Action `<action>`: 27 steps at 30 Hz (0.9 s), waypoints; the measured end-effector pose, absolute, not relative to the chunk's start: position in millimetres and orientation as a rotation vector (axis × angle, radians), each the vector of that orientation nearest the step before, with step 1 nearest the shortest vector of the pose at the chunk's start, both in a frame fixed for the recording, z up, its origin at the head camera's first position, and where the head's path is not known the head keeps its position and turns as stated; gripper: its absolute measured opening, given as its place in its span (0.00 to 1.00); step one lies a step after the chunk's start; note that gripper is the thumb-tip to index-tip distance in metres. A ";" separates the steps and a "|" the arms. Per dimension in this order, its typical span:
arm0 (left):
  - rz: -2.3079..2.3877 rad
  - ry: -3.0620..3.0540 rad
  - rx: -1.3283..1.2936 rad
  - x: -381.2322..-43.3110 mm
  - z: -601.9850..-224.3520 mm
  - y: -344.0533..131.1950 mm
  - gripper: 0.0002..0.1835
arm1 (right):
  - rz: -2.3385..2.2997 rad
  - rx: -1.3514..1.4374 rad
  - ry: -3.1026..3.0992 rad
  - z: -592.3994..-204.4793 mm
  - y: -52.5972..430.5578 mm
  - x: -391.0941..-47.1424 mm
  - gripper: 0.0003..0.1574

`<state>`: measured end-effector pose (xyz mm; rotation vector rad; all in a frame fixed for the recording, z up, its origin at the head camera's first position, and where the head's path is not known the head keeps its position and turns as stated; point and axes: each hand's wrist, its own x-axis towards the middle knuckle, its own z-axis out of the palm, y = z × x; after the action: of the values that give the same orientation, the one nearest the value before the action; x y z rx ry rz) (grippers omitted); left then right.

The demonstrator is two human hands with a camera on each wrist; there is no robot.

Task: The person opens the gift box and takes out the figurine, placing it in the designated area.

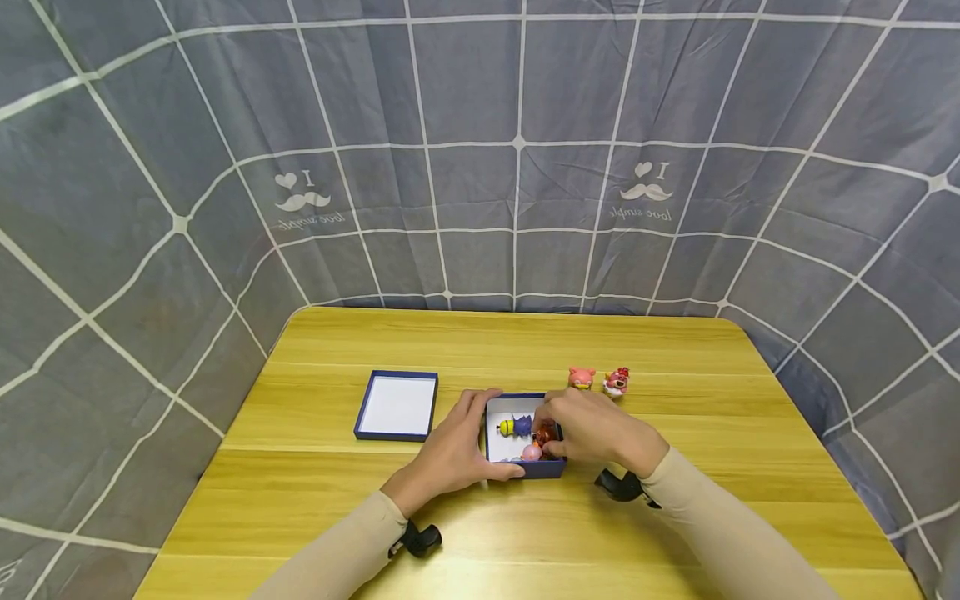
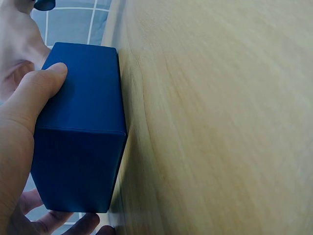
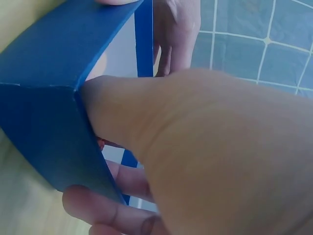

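Note:
A dark blue box [image 1: 542, 470] with a white inside stands on the table. My left hand [image 1: 453, 446] grips it from the left, thumb along the front wall and fingers toward the far side; the left wrist view shows the thumb [image 2: 46, 83] flat on the blue wall. Into the box's right half reaches my right hand [image 1: 596, 427], thumb and forefinger around a reddish-brown toy figure [image 1: 547, 434]. Beside it inside are a yellow and purple figure [image 1: 516, 427] and a pink round-headed one [image 1: 531, 452]. In the right wrist view my thumb [image 3: 117, 105] dips past the rim, hiding most of the contents.
The box's lid [image 1: 397, 406], white inside with blue edges, lies on the table to the left. Behind my right hand stand a pink figure [image 1: 581, 377] and a red and white figure [image 1: 617, 382]. A grey checked curtain [image 1: 480, 192] hangs beyond the wooden table [image 1: 300, 492].

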<state>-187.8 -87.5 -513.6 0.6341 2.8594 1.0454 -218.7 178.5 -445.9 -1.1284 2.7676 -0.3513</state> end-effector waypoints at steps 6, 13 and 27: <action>1.053 2.861 0.640 -187.7 -513.0 -87.7 0.69 | -0.370 -1.140 2.770 -445.1 178.8 -217.4 0.10; 1.058 2.864 0.645 -187.9 -512.8 -88.0 0.69 | -0.403 -1.138 2.796 -443.8 180.7 -216.7 0.13; 1.044 2.866 0.641 -187.2 -514.2 -88.7 0.69 | -0.504 -1.139 2.814 -444.8 186.4 -213.7 0.16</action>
<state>-187.2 -88.7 -514.2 0.6410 2.8661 1.0439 -213.7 186.4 -444.8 -1.1388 2.8136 -0.5039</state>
